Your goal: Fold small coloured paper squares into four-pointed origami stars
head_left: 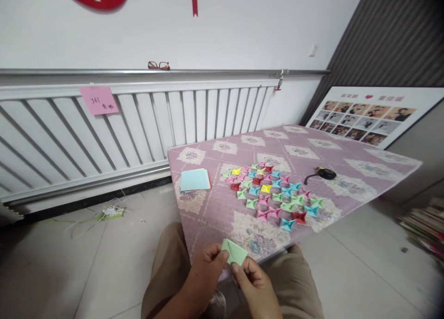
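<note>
Between my two hands is a small folded piece of light green paper (pixel 236 251), held at the near edge of the table with a crease line running across it. My left hand (pixel 210 268) pinches its left corner between thumb and fingers. At the lower right side, my right hand (pixel 251 282) grips it, thumb pressed on the front. Beyond the hands, several folded paper pieces (pixel 266 189) in pink, green, blue, yellow and red stand in rows on the tablecloth. A stack of paper sheets (pixel 195 180), light blue on top, lies to the left.
The table (pixel 211 217) wears a purple floral cloth. A black corded object (pixel 326 173) lies on its right part. Behind it runs a white radiator (pixel 208 115) with a pink note (pixel 99 100). A photo board (pixel 367 115) leans at the back right. A power strip (pixel 114 212) sits on the floor.
</note>
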Available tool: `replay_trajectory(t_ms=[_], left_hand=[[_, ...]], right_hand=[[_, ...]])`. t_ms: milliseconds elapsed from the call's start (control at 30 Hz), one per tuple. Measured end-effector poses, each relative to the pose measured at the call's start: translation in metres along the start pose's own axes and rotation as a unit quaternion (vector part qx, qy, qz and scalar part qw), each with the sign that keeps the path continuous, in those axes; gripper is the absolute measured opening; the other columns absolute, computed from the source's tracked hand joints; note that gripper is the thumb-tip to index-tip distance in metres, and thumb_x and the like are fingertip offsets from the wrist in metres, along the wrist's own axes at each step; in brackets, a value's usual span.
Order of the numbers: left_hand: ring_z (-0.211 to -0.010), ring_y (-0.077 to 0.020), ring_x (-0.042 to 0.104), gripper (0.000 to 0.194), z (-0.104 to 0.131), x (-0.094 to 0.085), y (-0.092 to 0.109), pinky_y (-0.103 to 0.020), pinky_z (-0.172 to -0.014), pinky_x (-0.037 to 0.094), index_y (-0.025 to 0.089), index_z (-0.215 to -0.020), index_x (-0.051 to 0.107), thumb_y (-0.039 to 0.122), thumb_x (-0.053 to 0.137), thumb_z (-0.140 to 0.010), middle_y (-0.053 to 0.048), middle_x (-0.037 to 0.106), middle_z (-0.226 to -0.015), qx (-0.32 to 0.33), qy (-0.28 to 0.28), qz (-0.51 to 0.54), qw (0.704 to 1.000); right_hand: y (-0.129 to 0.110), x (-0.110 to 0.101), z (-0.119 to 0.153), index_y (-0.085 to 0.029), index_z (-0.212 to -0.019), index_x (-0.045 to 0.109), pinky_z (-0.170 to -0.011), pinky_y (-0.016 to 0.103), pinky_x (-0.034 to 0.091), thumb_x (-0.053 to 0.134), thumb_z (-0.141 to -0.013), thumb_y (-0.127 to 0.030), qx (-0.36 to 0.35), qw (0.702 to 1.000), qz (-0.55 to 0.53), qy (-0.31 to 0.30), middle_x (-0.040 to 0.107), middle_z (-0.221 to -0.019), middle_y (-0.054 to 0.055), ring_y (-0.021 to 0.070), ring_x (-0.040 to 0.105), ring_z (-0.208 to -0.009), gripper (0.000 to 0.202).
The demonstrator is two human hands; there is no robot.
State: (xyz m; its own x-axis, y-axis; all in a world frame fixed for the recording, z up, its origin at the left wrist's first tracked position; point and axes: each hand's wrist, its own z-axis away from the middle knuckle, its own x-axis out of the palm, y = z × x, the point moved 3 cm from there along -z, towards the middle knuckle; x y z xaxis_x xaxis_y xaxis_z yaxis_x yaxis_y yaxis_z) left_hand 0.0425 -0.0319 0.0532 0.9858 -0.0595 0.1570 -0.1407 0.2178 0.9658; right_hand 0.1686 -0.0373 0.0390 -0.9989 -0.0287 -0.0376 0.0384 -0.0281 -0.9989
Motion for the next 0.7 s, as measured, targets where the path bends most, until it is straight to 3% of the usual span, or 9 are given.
replay_trajectory(t_ms=[133, 267, 367, 533, 633, 700], left_hand=[[-0.056, -0.0097, 0.035, 0.032, 0.001, 0.001, 0.002, -0.022, -0.056, 0.03, 0.015, -0.07, 0.057, 0.046, 0.061, -0.074, 0.004, 0.043, -0.058, 0.003, -0.007, 0.018, 1.0], [-0.062, -0.0109, 0.043, 0.031, 0.004, 0.012, 0.002, -0.022, -0.061, 0.035, 0.014, -0.082, 0.062, 0.043, 0.068, -0.07, 0.001, 0.052, -0.067, 0.013, -0.011, 0.126, 0.992], [-0.06, -0.0107, 0.042, 0.032, 0.004, 0.02, -0.006, -0.022, -0.059, 0.035, 0.013, -0.078, 0.062, 0.043, 0.069, -0.068, 0.001, 0.052, -0.066, -0.003, 0.0, 0.167, 0.986], [-0.06, -0.0114, 0.042, 0.034, 0.005, 0.02, -0.011, -0.024, -0.06, 0.036, 0.013, -0.072, 0.063, 0.045, 0.068, -0.067, 0.001, 0.05, -0.062, -0.024, 0.022, 0.13, 0.991], [-0.06, -0.0115, 0.043, 0.036, 0.004, 0.013, -0.007, -0.024, -0.06, 0.036, 0.012, -0.073, 0.063, 0.047, 0.068, -0.066, 0.001, 0.051, -0.061, -0.037, 0.029, 0.1, 0.994], [-0.058, -0.0112, 0.045, 0.038, 0.002, 0.007, -0.005, -0.024, -0.059, 0.036, 0.012, -0.075, 0.064, 0.048, 0.068, -0.065, 0.0, 0.054, -0.061, -0.049, 0.024, 0.071, 0.996]], right_hand=[[-0.001, 0.001, 0.001, -0.02, -0.053, 0.046, -0.051, 0.023, 0.033, 0.062, -0.066, -0.067, 0.01, 1.0, -0.016, 0.005, 0.039, -0.051, -0.005, 0.0111, 0.034, -0.052, 0.051], [0.0, 0.005, 0.006, -0.02, -0.055, 0.046, -0.052, 0.023, 0.034, 0.061, -0.069, -0.065, 0.022, 0.998, -0.05, 0.041, 0.04, -0.053, -0.004, 0.0116, 0.036, -0.053, 0.05], [0.002, 0.011, 0.01, -0.02, -0.058, 0.048, -0.054, 0.023, 0.036, 0.06, -0.072, -0.064, 0.033, 0.996, -0.07, 0.051, 0.043, -0.056, -0.003, 0.0123, 0.038, -0.055, 0.048], [0.004, 0.013, 0.01, -0.019, -0.059, 0.051, -0.056, 0.023, 0.037, 0.06, -0.073, -0.062, 0.022, 0.998, -0.051, 0.033, 0.045, -0.057, -0.003, 0.012, 0.04, -0.056, 0.046], [0.003, 0.005, 0.005, -0.019, -0.058, 0.051, -0.054, 0.024, 0.038, 0.062, -0.071, -0.062, 0.008, 1.0, -0.027, 0.01, 0.046, -0.056, -0.003, 0.0121, 0.041, -0.055, 0.046], [-0.001, -0.007, 0.002, -0.02, -0.063, 0.054, -0.054, 0.024, 0.04, 0.064, -0.069, -0.062, -0.003, 0.999, -0.013, 0.033, 0.048, -0.057, -0.003, 0.0129, 0.043, -0.055, 0.044]])
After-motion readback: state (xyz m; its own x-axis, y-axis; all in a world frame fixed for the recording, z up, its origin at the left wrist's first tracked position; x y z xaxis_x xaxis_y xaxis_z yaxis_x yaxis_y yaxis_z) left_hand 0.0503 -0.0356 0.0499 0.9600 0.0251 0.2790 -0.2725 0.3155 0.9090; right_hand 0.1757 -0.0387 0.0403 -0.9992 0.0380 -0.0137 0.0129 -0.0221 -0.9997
